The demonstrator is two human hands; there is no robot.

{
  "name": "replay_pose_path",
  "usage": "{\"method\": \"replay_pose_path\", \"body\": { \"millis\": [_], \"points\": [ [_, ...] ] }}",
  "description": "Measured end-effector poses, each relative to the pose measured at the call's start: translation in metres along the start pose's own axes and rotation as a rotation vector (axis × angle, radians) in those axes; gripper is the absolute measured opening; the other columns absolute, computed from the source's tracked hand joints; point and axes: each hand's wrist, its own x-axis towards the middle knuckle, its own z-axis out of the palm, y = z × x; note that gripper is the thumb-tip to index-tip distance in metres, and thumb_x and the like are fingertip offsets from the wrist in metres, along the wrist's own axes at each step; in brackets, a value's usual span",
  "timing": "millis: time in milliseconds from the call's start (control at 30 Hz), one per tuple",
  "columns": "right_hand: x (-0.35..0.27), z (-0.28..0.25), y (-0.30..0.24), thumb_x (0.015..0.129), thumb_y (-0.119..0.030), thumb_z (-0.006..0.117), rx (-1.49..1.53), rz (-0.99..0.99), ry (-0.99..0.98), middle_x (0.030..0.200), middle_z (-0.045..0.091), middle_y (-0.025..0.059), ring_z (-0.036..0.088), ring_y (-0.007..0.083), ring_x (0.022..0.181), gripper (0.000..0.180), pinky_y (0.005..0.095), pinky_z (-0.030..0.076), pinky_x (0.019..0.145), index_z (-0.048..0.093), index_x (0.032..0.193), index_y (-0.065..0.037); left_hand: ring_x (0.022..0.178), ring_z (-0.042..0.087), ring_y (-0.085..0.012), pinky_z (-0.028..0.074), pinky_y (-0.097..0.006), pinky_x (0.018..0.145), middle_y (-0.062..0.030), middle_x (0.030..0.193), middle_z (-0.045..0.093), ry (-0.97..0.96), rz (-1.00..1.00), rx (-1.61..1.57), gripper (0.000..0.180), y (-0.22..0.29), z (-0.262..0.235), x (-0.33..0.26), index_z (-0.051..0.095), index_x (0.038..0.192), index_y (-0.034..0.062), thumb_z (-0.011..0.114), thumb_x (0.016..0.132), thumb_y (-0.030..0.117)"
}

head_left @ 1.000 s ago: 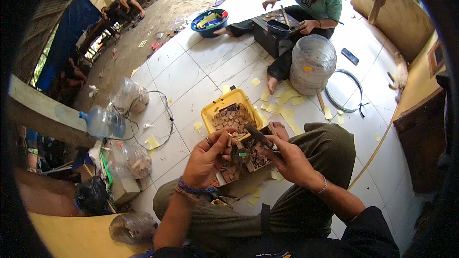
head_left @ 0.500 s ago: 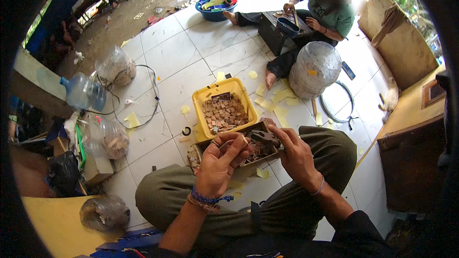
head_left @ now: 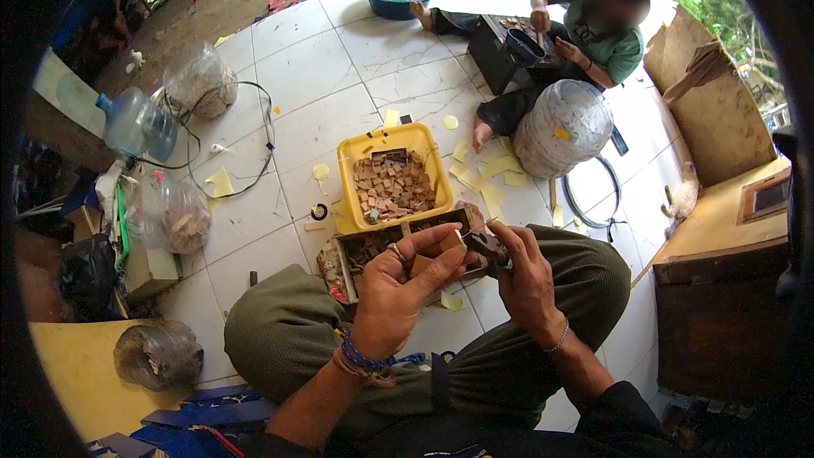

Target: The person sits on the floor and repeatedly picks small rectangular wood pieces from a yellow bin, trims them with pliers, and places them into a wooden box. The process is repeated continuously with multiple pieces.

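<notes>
right grip (head_left: 524,278): wrapped round dark tool (head_left: 487,246)
left grip (head_left: 414,284): pinching small tan piece (head_left: 455,240), left of right grip
yellow tub (head_left: 346,176): beyond left grip, brown squares (head_left: 393,187) inside
box (head_left: 343,265): under grips, mixed scraps (head_left: 365,247) inside

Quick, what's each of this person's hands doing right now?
Left hand: closed, pinching a small tan piece.
Right hand: closed around a dark tool; its exact kind is hard to tell.

From here, the left hand (head_left: 405,288) partly hides a small, flat, tan piece (head_left: 453,240) and the long, brown, open-topped box (head_left: 343,266) beyond; the right hand (head_left: 529,284) covers the rear of the dark hand tool (head_left: 487,246).
</notes>
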Motion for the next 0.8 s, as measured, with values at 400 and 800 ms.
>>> {"method": "replay_pose_path", "body": {
  "millis": [400, 800],
  "points": [
    [-0.0002, -0.0023, 0.0011, 0.078, 0.018, 0.066, -0.013, 0.007, 0.014, 0.119, 0.061, 0.0199, 0.068, 0.0388, 0.102, 0.074, 0.0463, 0.059, 0.085, 0.052, 0.145, -0.008, 0.107, 0.074, -0.0191, 0.059, -0.028, 0.093, -0.0112, 0.117, 0.075, 0.018, -0.008, 0.031, 0.034, 0.001, 0.0056, 0.0005, 0.065, 0.13, -0.0037, 0.072, 0.101, 0.014],
    [-0.0056, -0.0009, 0.0002, 0.073, 0.013, 0.067, -0.048, 0.038, -0.029, 0.11, 0.061, 0.0158, 0.067, 0.0384, 0.092, 0.08, 0.046, 0.057, 0.078, 0.053, 0.146, -0.016, 0.1, 0.07, -0.0102, 0.058, -0.024, 0.087, -0.0107, 0.116, 0.074, 0.039, 0.092, 0.298, 0.041, -0.0019, 0.0, 0.0022, 0.063, 0.132, -0.0043, 0.075, 0.1, 0.02]
  ]
}}
